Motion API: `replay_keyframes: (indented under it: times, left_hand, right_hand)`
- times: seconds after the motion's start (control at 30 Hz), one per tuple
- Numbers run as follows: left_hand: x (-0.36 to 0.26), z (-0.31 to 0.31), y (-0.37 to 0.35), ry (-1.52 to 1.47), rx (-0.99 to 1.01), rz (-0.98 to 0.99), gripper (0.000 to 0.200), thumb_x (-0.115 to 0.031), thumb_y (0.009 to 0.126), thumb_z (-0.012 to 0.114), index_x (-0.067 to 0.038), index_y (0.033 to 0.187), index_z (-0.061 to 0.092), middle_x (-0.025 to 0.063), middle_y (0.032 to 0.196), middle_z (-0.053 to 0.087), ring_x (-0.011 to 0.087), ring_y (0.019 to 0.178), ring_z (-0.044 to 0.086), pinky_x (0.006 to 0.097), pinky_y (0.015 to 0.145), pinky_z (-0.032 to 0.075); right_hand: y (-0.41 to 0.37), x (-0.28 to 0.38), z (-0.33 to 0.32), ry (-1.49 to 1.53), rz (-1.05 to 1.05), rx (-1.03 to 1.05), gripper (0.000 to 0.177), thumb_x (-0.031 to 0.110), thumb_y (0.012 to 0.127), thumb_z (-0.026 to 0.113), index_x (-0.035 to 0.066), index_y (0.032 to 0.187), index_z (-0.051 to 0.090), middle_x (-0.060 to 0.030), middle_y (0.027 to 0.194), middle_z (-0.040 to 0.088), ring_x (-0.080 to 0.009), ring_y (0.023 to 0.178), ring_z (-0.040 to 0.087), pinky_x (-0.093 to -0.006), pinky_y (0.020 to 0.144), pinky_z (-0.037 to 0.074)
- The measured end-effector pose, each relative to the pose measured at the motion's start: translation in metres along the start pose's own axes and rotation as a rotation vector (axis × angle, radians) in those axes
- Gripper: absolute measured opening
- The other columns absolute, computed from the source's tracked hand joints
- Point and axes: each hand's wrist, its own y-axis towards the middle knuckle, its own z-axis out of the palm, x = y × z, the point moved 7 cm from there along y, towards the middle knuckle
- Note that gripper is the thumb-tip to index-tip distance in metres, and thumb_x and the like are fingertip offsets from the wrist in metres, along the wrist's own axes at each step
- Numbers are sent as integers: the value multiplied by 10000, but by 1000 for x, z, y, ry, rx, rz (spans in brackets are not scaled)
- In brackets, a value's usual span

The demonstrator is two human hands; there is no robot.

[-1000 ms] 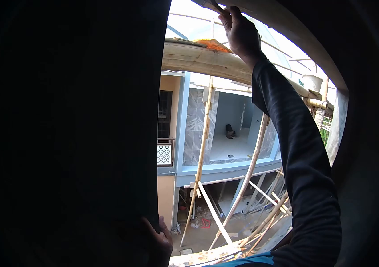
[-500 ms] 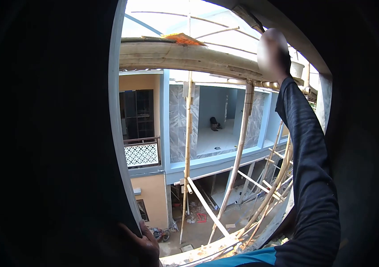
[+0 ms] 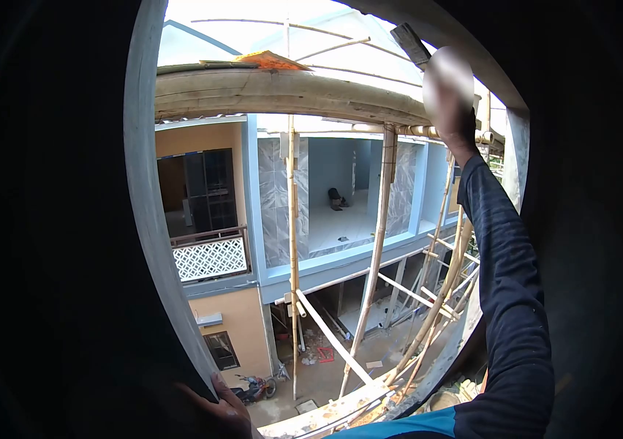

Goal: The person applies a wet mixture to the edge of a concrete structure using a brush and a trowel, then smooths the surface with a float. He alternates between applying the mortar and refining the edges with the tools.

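Observation:
My right hand (image 3: 452,99) is raised at the upper right of the window opening, partly covered by a blur. From it sticks out a flat, dark rectangular tool (image 3: 410,45), close under the upper edge of the opening; its exact kind is unclear. Low on the left, my left hand (image 3: 229,411) grips the grey concrete edge (image 3: 145,146) of the opening, with its thumb showing and part of the hand in shadow.
Outside stand bamboo scaffold poles (image 3: 293,249) and a thick horizontal wooden beam (image 3: 282,94). A blue-trimmed building (image 3: 333,267) faces the opening, with a crouching person (image 3: 337,199) inside. Far below, a motorbike (image 3: 255,388) is parked. Dark wall surrounds the opening.
The view has shifted right, so the opening and the building appear further left. More of the flat tool shows beyond my right hand. My left hand still holds the edge.

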Motion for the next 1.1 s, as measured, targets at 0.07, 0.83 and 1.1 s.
replay_keyframes:
  times: [0.07, 0.83, 1.1]
  left_hand:
    - [2, -2, -1, 27, -5, -4, 631, -182, 941, 555, 33, 1444, 241, 272, 1441, 331, 412, 1362, 297, 484, 1133, 236]
    - [6, -5, 0, -131, -161, 173, 721, -274, 892, 650, 121, 1390, 309, 346, 1328, 425, 471, 1159, 492, 495, 983, 403]
    - [4, -4, 0, 91, -3, -32, 620, -196, 938, 553, 4, 1449, 263, 241, 1438, 359, 396, 1328, 367, 484, 1115, 282]
  right_hand:
    - [20, 60, 5, 131, -91, -8, 234, 317, 959, 518, 103, 1044, 559, -163, 813, 663, -385, 760, 642, -460, 613, 504]
    - [50, 69, -26, -46, -240, -225, 223, 308, 933, 577, 122, 1055, 598, -122, 761, 665, -336, 728, 656, -418, 630, 508]
    - [-37, -172, -43, -238, 587, 89, 348, 384, 965, 460, 80, 1032, 616, -90, 776, 693, -294, 764, 678, -412, 716, 510]
